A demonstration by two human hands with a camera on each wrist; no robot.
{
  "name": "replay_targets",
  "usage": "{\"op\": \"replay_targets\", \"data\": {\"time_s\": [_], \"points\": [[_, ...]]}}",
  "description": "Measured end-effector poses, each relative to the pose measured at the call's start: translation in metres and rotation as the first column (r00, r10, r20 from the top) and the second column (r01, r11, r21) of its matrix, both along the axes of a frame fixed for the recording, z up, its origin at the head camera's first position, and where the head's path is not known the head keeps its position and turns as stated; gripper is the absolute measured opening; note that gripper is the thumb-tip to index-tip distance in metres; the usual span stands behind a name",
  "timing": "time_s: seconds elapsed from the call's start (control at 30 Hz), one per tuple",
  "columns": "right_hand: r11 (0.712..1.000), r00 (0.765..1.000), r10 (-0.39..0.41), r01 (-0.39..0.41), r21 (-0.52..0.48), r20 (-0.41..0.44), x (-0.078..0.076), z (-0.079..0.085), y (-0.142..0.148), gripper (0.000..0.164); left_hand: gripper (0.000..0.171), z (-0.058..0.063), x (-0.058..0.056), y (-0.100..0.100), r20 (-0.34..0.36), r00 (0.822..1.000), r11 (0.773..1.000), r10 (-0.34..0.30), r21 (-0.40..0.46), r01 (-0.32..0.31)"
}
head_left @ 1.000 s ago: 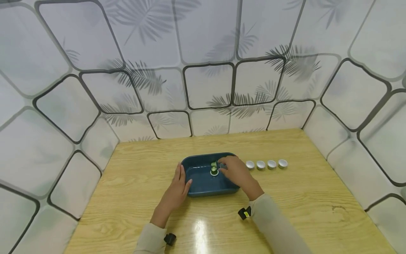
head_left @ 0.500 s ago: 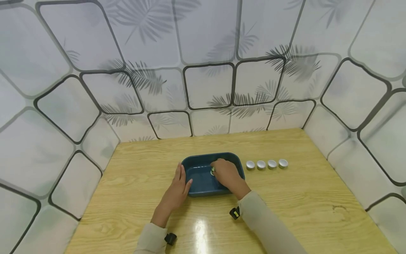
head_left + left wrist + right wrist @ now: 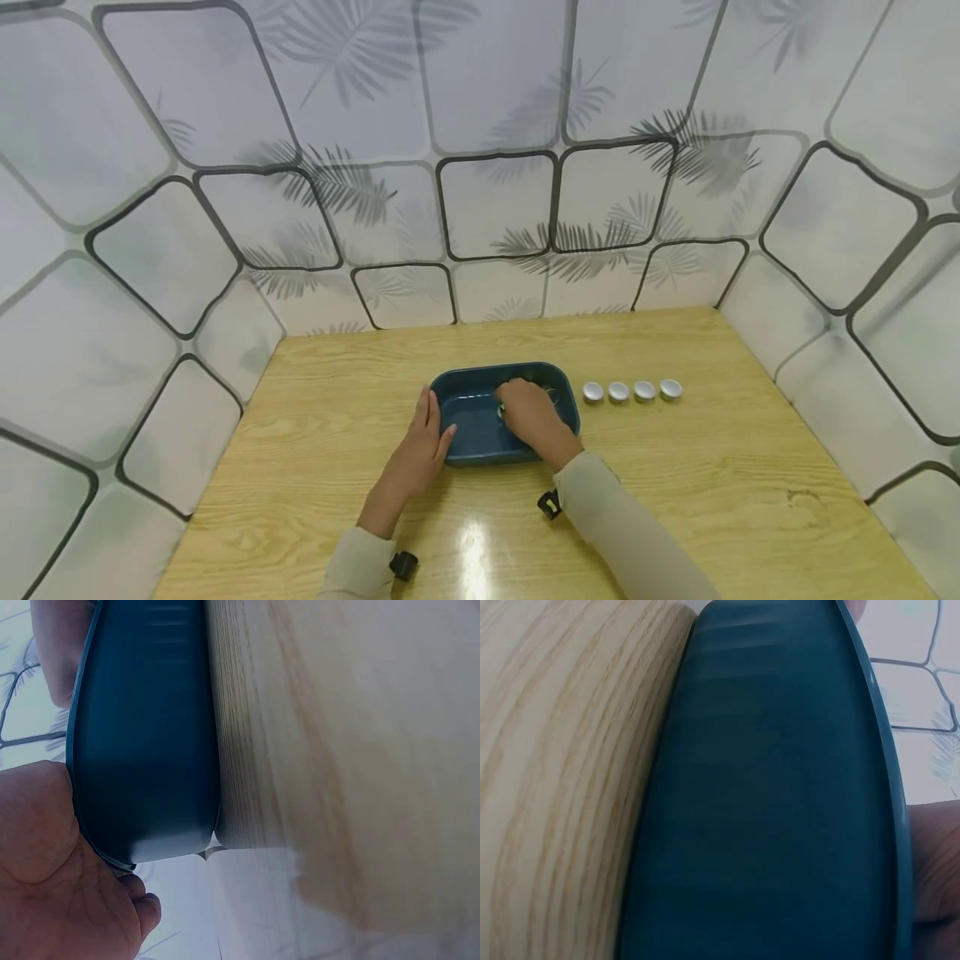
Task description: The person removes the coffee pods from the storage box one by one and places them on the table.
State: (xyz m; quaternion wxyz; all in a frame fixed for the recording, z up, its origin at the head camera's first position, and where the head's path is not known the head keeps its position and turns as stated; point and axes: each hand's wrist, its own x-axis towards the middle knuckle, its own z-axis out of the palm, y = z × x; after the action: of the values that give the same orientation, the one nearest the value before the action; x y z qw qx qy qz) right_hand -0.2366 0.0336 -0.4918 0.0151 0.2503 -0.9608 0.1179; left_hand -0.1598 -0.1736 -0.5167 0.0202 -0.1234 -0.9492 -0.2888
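A dark blue rectangular dish (image 3: 472, 417) stands on the wooden table. My left hand (image 3: 415, 450) rests along its left end, fingers mostly straight against the outer wall and thumb at the near corner. In the left wrist view the palm lies against the rim. My right hand (image 3: 530, 414) reaches over the near wall into the dish, fingers curled down around a small green coffee pod (image 3: 502, 410), mostly covered by the hand. Just right of the knuckles, a dark round pod-like outline (image 3: 553, 395) shows inside the dish. The right wrist view shows mainly the dish's outer wall.
Right of the dish, several small pods with whitish tops (image 3: 618, 392) stand in a row on the table (image 3: 720, 467). Patterned cloth walls (image 3: 495, 208) enclose the back and both sides.
My right hand has moved left and further into the dish, covering the green pods seen earlier, and the dark round outline has come into view behind it. My left hand stays put.
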Motion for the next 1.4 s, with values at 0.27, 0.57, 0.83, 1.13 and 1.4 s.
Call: {"op": "replay_targets", "data": {"time_s": [0.27, 0.57, 0.83, 1.13, 1.4], "points": [[0.999, 0.999, 0.032, -0.032, 0.006, -0.035, -0.0007, -0.003, -0.0012, 0.015, 0.072, -0.0024, -0.001, -0.0005, -0.007, 1.0, 1.0, -0.013, -0.015, 0.013], [0.997, 0.998, 0.029, -0.033, 0.076, 0.06, 0.002, 0.0007, -0.0048, 0.015, 0.072, -0.0023, -0.0015, -0.0006, -0.008, 1.0, 1.0, -0.003, -0.02, 0.003], [0.993, 0.999, 0.04, -0.04, 0.115, 0.001, 0.0043, -0.0003, -0.0047, 0.015, 0.072, -0.0034, -0.0021, -0.0005, 0.006, 1.0, 1.0, -0.01, -0.015, 0.01], [0.998, 0.998, 0.041, -0.044, 0.049, 0.054, 0.0046, -0.0008, -0.0038, 0.017, 0.072, -0.0022, -0.0011, 0.0, 0.016, 1.0, 1.0, -0.001, -0.01, 0.001], [0.998, 0.998, 0.057, -0.056, -0.031, 0.025, 0.0061, -0.0015, 0.0016, 0.029, 0.072, -0.0008, 0.0004, 0.0, 0.008, 1.0, 1.0, 0.004, -0.008, -0.004]]}}
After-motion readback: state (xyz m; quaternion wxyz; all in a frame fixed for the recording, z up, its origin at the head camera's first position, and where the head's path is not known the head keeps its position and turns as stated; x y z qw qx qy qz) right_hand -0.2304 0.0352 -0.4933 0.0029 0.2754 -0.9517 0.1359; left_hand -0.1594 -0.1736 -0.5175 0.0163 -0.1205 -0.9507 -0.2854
